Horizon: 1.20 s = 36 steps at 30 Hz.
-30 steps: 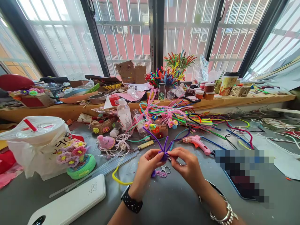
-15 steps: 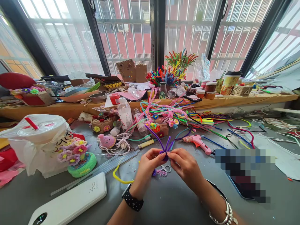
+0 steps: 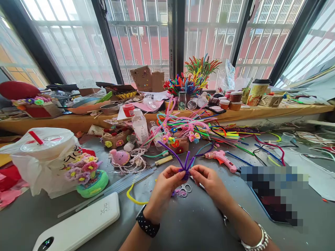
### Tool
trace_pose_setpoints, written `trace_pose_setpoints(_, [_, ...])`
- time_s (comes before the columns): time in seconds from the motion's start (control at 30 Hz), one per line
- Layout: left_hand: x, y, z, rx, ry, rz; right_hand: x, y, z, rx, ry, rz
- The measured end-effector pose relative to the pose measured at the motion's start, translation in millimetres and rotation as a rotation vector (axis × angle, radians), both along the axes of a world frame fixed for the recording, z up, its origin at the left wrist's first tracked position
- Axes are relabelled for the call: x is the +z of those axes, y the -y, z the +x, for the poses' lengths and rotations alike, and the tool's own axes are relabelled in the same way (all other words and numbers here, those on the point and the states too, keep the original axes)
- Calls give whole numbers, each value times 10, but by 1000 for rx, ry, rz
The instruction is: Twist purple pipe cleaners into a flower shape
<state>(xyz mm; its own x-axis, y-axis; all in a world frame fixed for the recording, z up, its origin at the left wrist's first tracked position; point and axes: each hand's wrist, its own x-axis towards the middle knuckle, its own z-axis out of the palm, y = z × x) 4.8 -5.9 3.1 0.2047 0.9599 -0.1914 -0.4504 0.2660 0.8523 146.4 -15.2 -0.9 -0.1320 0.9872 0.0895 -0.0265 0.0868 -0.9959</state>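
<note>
Between my two hands is a purple pipe cleaner piece (image 3: pixel 186 173), a small bent bundle with several stems sticking up, one of them long and leaning left. My left hand (image 3: pixel 167 183) pinches its base between thumb and fingers. At its right side, the fingertips of my right hand (image 3: pixel 205 181) are pinched on the purple pipe cleaner. Small scissors (image 3: pixel 185 190) lie just below on the table among pink and purple scraps. A yellow pipe cleaner (image 3: pixel 134 199) curves beside my left wrist. Under my right forearm a metal tool is partly hidden.
Behind the hands lie a pink glue gun (image 3: pixel 221 158), a heap of coloured pipe cleaners (image 3: pixel 204 127) and clear glue sticks (image 3: pixel 123 183). A white power bank (image 3: pixel 81 223) and bagged cup (image 3: pixel 44 157) stand left. A phone (image 3: pixel 272 209) lies right.
My right hand has shifted slightly right and its fingers have opened a little from the bundle's base to its side. The long purple stem leans further left.
</note>
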Motion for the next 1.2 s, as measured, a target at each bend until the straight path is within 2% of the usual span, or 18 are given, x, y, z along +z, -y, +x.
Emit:
trace_pose_setpoints(0.13, [18,0,-4,-8,-23,29,-79,-17,-28,198,-379,-343])
trace_pose_setpoints(0.2, [31,-4,-15,-6,8,11,-96,-17,-33,243,-455,-396])
trace_pose_setpoints(0.27, [41,-10,-27,-15,27,-41,-85,-13,-23,205,-401,-303])
trace_pose_setpoints(0.33, [44,-15,-34,-31,35,-80,-54,-12,3,82,-202,-110])
trace_pose_setpoints(0.4, [38,-19,-33,-38,51,-93,-22,-17,42,-88,109,166])
trace_pose_setpoints(0.47, [25,-19,-28,-38,70,-100,-7,-25,78,-199,432,470])
trace_pose_setpoints(0.53, [9,-17,-22,-41,85,-110,-17,-34,99,-210,670,714])
trace_pose_setpoints(0.63, [-16,-7,-13,-52,101,-113,-63,-39,101,-197,866,916])
trace_pose_setpoints(0.77, [-39,8,7,-25,113,-100,-122,-35,98,-247,1019,1073])
trace_pose_setpoints(0.93, [-56,2,41,17,81,-29,-151,-25,107,-278,1073,1196])
trace_pose_setpoints(1.1, [-62,-5,59,112,-86,168,-117,10,37,-324,1137,1166])
trace_pose_setpoints(1.2, [-14,42,51,163,-239,334,-84,44,-12,-320,1053,1044])
